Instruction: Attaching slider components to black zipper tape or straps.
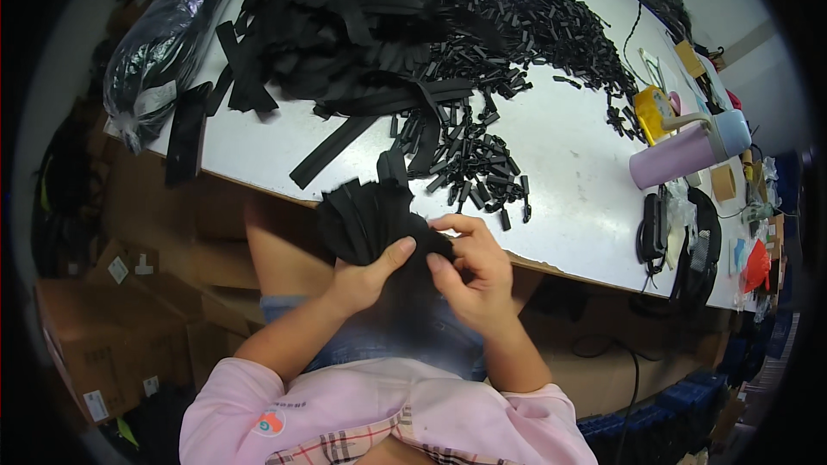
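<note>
In front of my lap, at the table's near edge, my left hand (pixel 372 272) is closed around a fanned bunch of black fabric strips (pixel 355 222). The strips look like zipper tapes, and their ends stick up past my thumb. My right hand (pixel 476 274) grips the right side of the same bunch, thumb and fingers curled over the dark cloth. What lies between those fingers is partly hidden. Just beyond, on the white table, lies a loose cluster of small black pulls (pixel 482 168). A large heap of black strips (pixel 345 34) sits behind it.
More small black pieces (pixel 551 26) spread across the table's far side. A plastic-wrapped black bundle (pixel 168 43) lies at the left. On the right are a lilac bottle (pixel 676 159), a black strap (pixel 705 237) and a tape roll (pixel 722 182). Cardboard boxes (pixel 121 336) stand below left.
</note>
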### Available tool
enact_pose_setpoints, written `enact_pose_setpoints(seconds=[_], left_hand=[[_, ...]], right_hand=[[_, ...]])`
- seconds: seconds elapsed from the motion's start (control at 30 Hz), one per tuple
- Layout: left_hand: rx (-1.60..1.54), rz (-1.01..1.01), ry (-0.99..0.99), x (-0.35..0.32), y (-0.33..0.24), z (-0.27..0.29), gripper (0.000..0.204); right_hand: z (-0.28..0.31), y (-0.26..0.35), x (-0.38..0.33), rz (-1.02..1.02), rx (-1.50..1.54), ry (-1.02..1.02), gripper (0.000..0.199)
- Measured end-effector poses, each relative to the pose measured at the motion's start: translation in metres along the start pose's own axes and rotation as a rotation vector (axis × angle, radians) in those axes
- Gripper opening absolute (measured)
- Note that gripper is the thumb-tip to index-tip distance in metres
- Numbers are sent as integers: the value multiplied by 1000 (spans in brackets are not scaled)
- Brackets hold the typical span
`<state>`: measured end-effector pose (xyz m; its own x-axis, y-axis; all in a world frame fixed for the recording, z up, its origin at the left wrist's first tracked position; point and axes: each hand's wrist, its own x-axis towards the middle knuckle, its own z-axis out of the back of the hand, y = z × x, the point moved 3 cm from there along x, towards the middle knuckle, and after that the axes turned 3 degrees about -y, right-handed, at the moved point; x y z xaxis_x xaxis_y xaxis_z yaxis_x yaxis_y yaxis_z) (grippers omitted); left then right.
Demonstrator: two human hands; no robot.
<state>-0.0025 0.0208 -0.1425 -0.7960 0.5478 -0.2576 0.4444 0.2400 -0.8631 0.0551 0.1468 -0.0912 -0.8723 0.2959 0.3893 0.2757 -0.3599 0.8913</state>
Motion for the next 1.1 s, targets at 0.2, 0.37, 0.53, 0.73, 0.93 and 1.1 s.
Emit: enact_pose_setpoints(seconds=[0.2,0.37,0.53,0.73,0.93,1.1], left_hand=[[285,-213,197,-2,-3,2,42],[16,54,149,2,-3,13,31],[235,181,262,10,-9,15,34],[-144,-17,476,6,0,-1,45],[-73,64,298,8,3,1,35],[-13,69,257,9,5,2,27]], right_hand=[[-8,-6,-6,-20,1,-13,6],[4,-2,-3,-43,221,-148,7],[12,19,11,134,540,271,10],[-13,-7,12,106,218,124,9],[-17,-17,6,75,181,106,11],[-14,-15,8,70,89,-113,19]])
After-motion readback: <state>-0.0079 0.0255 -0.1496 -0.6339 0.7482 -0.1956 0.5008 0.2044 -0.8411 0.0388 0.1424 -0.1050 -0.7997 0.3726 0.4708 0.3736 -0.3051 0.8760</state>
